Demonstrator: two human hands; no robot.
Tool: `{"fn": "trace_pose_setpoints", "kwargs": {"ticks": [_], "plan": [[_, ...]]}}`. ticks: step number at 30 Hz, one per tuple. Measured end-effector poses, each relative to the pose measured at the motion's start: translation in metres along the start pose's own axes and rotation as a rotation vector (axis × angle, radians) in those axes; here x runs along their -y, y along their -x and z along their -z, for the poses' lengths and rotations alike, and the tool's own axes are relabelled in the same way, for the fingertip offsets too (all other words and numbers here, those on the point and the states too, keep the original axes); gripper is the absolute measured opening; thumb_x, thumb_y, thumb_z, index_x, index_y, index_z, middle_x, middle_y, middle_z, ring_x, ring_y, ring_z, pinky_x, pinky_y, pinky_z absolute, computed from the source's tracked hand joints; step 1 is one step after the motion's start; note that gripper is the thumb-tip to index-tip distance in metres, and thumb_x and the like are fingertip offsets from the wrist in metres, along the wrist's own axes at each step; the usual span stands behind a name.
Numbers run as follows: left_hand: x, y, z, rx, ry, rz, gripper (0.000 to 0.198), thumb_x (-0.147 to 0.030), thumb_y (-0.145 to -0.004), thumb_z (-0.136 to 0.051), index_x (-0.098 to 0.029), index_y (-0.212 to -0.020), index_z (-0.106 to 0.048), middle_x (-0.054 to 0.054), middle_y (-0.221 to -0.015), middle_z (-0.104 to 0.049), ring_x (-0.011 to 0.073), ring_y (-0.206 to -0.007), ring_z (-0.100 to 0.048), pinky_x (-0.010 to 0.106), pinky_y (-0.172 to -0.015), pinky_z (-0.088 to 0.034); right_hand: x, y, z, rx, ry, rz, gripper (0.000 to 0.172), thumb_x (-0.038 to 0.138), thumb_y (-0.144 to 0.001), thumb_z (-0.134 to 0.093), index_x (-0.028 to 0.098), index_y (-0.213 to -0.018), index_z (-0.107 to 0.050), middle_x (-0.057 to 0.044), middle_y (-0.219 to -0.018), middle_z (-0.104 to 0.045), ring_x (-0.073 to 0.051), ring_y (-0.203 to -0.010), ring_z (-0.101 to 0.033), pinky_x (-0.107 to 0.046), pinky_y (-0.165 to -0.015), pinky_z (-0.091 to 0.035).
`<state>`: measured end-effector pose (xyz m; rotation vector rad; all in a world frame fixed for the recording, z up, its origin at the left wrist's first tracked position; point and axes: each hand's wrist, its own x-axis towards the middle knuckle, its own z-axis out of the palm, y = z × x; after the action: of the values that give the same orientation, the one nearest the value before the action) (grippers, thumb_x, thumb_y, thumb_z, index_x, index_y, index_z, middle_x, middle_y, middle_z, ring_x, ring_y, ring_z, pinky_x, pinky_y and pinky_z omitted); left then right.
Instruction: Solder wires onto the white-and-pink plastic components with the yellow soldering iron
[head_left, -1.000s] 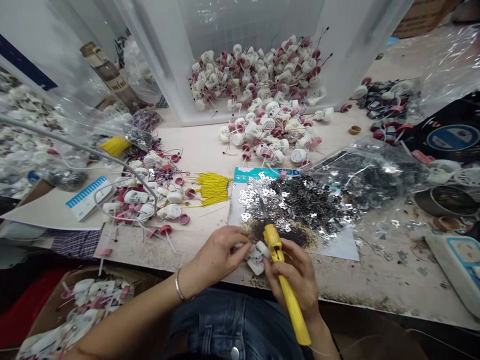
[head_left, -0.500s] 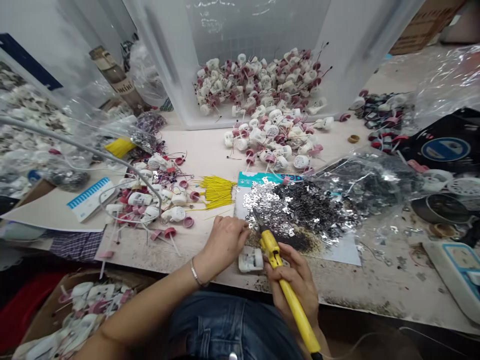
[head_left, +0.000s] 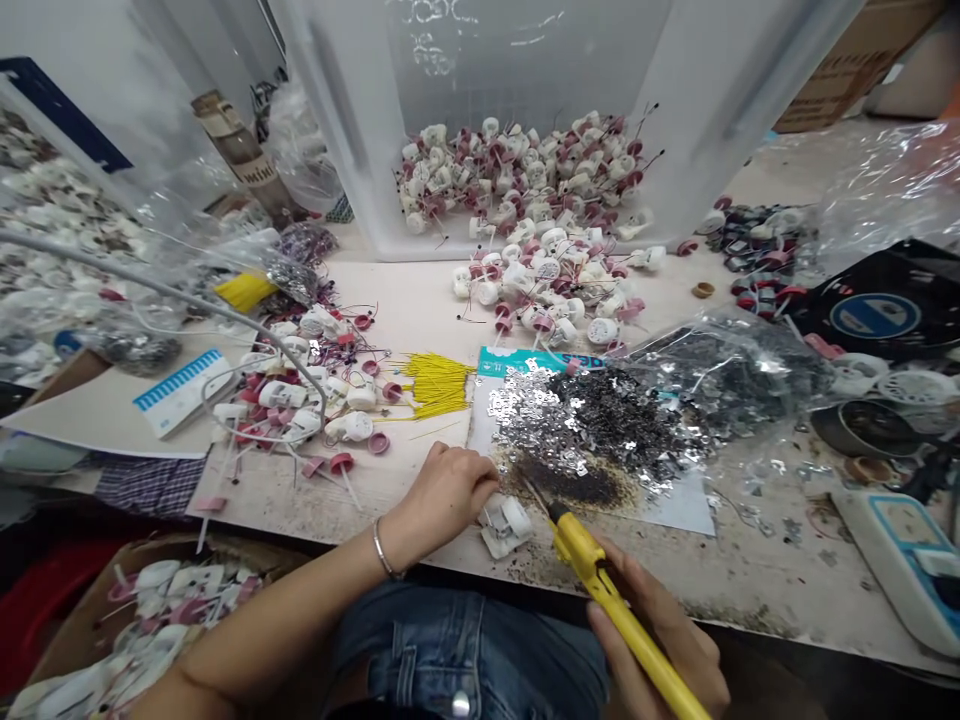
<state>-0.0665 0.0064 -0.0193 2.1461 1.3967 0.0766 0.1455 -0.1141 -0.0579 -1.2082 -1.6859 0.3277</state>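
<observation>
My left hand (head_left: 450, 492) rests on the wooden bench with its fingers curled, and its fingertips are close to a small white plastic part (head_left: 506, 527) with a pink-red piece on it. My right hand (head_left: 660, 650) grips a yellow soldering iron (head_left: 607, 590) low near the bench's front edge. The iron's thin metal tip points up and left, just over a dark, scorched patch (head_left: 562, 482). That patch lies at the edge of a heap of small silvery metal tabs (head_left: 585, 425).
White-and-pink parts with wires lie in a large translucent bin (head_left: 525, 70) and on the bench. Yellow wires (head_left: 439, 385) lie left of the tabs. A plastic bag (head_left: 720, 375) lies right of them. A cardboard box (head_left: 172, 590) of parts sits lower left.
The white part has gone from my left hand's grip to the bench. My right hand has drawn the soldering iron back toward the lower right, away from the part.
</observation>
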Motion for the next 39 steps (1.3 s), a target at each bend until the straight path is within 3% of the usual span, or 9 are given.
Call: {"fn": "trace_pose_setpoints", "kwargs": {"ticks": [4,10,18,33,37,39], "plan": [[-0.001,-0.008,0.002,-0.058,-0.054,0.079,0.017,-0.021,-0.09,-0.056,-0.019,-0.086,-0.072,0.005,-0.088,-0.075,0.0216,-0.087,-0.066,0.036,-0.082,-0.039,-0.001,-0.006,0.004,0.004,-0.067,-0.037,0.034,0.005,-0.079,-0.06,0.016,-0.111,-0.062,-0.009,-0.119,-0.066,-0.022,-0.105,-0.068,-0.03,-0.085,-0.06],[-0.005,-0.018,0.006,-0.034,-0.114,0.089,0.02,-0.021,-0.087,-0.056,-0.019,-0.082,-0.075,0.007,-0.086,-0.076,0.0233,-0.085,-0.066,0.037,-0.079,-0.038,-0.01,-0.015,-0.001,0.124,-0.054,0.046,0.043,0.006,-0.081,-0.055,0.015,-0.122,-0.059,-0.012,-0.119,-0.066,-0.024,-0.107,-0.067,-0.034,-0.087,-0.06],[-0.01,-0.021,0.012,0.008,-0.163,0.117,0.025,-0.02,-0.085,-0.052,-0.018,-0.076,-0.075,0.008,-0.077,-0.074,0.0235,-0.079,-0.064,0.038,-0.078,-0.035,-0.008,-0.019,0.005,0.145,-0.005,0.104,0.042,0.009,-0.082,-0.054,0.016,-0.122,-0.06,-0.012,-0.119,-0.066,-0.025,-0.108,-0.066,-0.037,-0.082,-0.062],[-0.012,-0.02,0.009,0.013,-0.121,0.164,0.024,-0.021,-0.083,-0.052,-0.018,-0.074,-0.074,0.009,-0.075,-0.073,0.0252,-0.079,-0.064,0.042,-0.082,-0.036,-0.005,-0.029,0.015,0.283,0.015,0.1,0.044,0.005,-0.083,-0.054,0.016,-0.125,-0.059,-0.011,-0.124,-0.063,-0.023,-0.112,-0.064,-0.036,-0.089,-0.059],[-0.012,-0.02,0.009,0.012,-0.116,0.169,0.024,-0.021,-0.083,-0.053,-0.018,-0.072,-0.073,0.009,-0.073,-0.072,0.0252,-0.079,-0.064,0.042,-0.082,-0.036,-0.004,-0.029,0.003,0.058,-0.025,0.059,0.053,0.001,-0.078,-0.059,0.018,-0.128,-0.055,-0.01,-0.127,-0.061,-0.024,-0.113,-0.063,-0.036,-0.087,-0.06],[-0.012,-0.021,0.009,0.01,-0.111,0.169,0.023,-0.022,-0.083,-0.053,-0.018,-0.072,-0.073,0.009,-0.073,-0.072,0.0255,-0.078,-0.064,0.042,-0.081,-0.036,-0.003,-0.032,-0.012,-0.041,-0.06,-0.013,0.042,0.0,-0.078,-0.059,0.02,-0.115,-0.059,-0.009,-0.13,-0.058,-0.024,-0.112,-0.063,-0.036,-0.083,-0.061]]}}
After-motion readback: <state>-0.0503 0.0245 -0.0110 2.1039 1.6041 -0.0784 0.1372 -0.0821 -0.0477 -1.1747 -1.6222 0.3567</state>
